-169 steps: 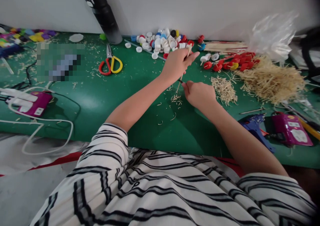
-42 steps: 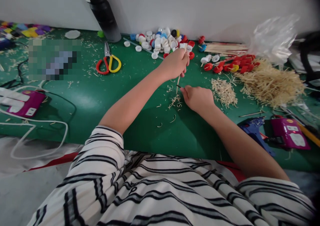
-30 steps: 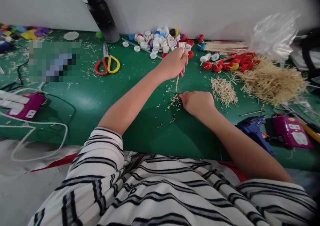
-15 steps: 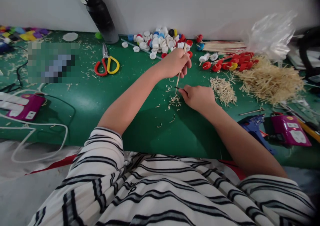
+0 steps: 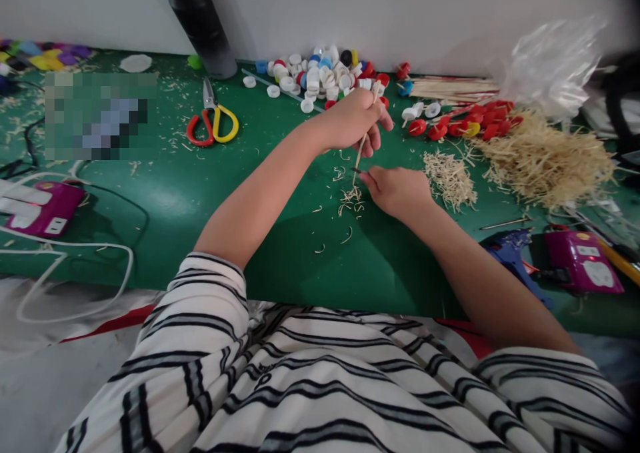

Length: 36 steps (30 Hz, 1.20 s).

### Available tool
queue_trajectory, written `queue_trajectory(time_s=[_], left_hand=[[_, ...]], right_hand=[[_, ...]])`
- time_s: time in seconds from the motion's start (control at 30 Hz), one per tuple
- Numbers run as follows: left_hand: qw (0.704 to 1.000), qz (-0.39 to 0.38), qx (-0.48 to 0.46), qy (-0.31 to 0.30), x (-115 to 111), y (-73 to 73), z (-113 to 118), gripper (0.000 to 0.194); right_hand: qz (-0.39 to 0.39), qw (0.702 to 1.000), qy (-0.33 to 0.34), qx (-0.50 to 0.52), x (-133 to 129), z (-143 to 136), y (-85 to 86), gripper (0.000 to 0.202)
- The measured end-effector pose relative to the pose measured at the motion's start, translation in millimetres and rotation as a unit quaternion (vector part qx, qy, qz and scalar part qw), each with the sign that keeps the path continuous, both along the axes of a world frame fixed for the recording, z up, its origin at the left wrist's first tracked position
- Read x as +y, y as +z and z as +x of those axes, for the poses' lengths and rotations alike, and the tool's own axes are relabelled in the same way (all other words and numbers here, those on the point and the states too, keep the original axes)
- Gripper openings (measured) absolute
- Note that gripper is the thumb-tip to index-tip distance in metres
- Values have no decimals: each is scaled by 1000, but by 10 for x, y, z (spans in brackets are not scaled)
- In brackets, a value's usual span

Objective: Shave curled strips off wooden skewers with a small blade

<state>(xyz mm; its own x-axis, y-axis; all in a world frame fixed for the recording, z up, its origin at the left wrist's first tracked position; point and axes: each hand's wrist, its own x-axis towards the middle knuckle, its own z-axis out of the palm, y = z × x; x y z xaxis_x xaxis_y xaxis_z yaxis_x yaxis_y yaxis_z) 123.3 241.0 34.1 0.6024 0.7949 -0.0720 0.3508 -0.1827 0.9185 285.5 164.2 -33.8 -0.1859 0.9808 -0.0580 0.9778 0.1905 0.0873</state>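
Observation:
Between the thumb and fingers of my left hand (image 5: pixel 361 121) is a thin wooden stick (image 5: pixel 359 156), slanting down to the green table (image 5: pixel 280 203). My right hand (image 5: pixel 397 189) is closed around a small dark blade (image 5: pixel 356 170), most of it hidden in the fingers. The blade's tip lies against the stick near its lower end. Curled wood shavings (image 5: pixel 351 201) lie just below the stick. A small pile of shavings (image 5: pixel 450 181) is to the right of my right hand.
Bottle caps (image 5: pixel 320 79) are heaped behind my left hand. Red-and-yellow scissors (image 5: pixel 213 116) and a black bottle (image 5: pixel 203 29) stand to the left. Rightward are red caps (image 5: pixel 487 121), a large heap of shavings (image 5: pixel 550 163), a blue tool (image 5: pixel 515 256) and a purple power socket (image 5: pixel 583 261).
The fingers of my left hand have spread a little around the stick. My right hand and blade have stayed close to the stick's lower end. The view has shifted slightly.

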Motion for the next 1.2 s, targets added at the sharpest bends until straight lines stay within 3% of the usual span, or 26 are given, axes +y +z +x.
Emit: queue_trajectory(time_s=[0.23, 0.47, 0.7, 0.87, 1.07, 1.2], left_hand=[[1000, 10, 11, -25, -12, -40, 53, 34], [999, 25, 9, -37, -45, -107, 109, 35], [998, 12, 28, -53, -64, -118, 109, 34], [998, 25, 20, -62, -49, -192, 137, 39], [997, 37, 25, -68, -54, -185, 147, 37], [996, 52, 12, -70, -24, -202, 126, 38]], right_hand=[[-78, 996, 0, -43, 3, 11, 51, 61], [-91, 993, 22, -66, -14, 25, 94, 60], [-153, 986, -49, -50, -26, -94, 227, 57], [-167, 982, -71, -52, -101, -40, 284, 57], [-122, 991, -26, -42, -155, 121, 218, 58], [-125, 992, -9, -22, -198, 128, 273, 50]])
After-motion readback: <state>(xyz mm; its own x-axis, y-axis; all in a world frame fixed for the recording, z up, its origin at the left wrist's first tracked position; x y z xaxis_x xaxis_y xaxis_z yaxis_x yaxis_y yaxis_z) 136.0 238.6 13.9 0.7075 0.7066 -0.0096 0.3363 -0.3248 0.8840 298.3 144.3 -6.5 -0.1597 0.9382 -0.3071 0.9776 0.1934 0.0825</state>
